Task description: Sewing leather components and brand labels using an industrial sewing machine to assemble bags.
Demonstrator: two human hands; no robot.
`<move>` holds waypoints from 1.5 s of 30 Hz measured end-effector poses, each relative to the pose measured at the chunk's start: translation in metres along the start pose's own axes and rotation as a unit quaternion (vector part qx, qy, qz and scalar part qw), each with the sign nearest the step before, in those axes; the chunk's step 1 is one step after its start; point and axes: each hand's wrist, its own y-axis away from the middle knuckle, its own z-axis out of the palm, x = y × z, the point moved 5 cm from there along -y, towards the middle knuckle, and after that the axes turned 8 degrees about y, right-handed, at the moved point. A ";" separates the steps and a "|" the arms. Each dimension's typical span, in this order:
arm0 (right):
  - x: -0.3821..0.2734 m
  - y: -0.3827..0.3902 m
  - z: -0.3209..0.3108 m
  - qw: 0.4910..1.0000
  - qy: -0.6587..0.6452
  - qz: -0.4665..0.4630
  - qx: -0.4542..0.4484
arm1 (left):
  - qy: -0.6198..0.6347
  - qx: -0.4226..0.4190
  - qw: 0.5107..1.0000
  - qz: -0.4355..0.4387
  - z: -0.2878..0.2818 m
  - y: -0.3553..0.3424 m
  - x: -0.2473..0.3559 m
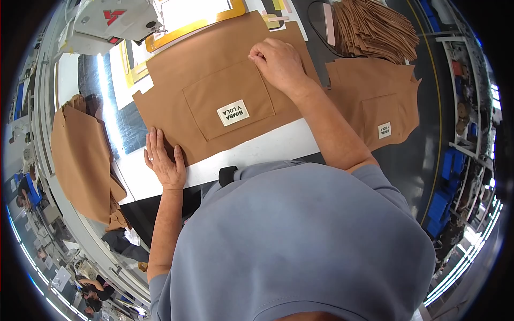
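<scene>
A brown fabric panel (171, 75) with notched corners lies flat before me. On it sits a stitched patch pocket (225, 88) bearing a pale rectangular label (233, 112). My left hand (167, 165) rests on the panel's near left edge, fingers stretched out and apart. Over the far right part of the panel, near the pocket's corner, is my right hand (281, 65). Its fingers are curled with the thumb and forefinger together; whatever they may hold is too small or hidden to make out.
A sewing machine head (110, 21) stands at the far left, beside a yellow-edged template frame (235, 9). To the right lie another pocketed brown panel (345, 85) and a stack of brown pieces (375, 32). More brown pieces (80, 160) drape at the left.
</scene>
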 end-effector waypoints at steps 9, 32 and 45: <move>0.006 -0.002 -0.001 1.000 0.002 -0.028 0.002 | 0.008 -0.002 1.000 0.001 0.000 0.001 -0.003; 0.001 -0.005 -0.003 0.999 -0.032 0.006 -0.038 | 0.027 -0.014 0.999 0.012 0.000 0.000 -0.006; 0.001 -0.008 -0.006 0.999 0.016 -0.047 -0.019 | 0.032 -0.023 0.999 0.029 -0.002 0.000 -0.007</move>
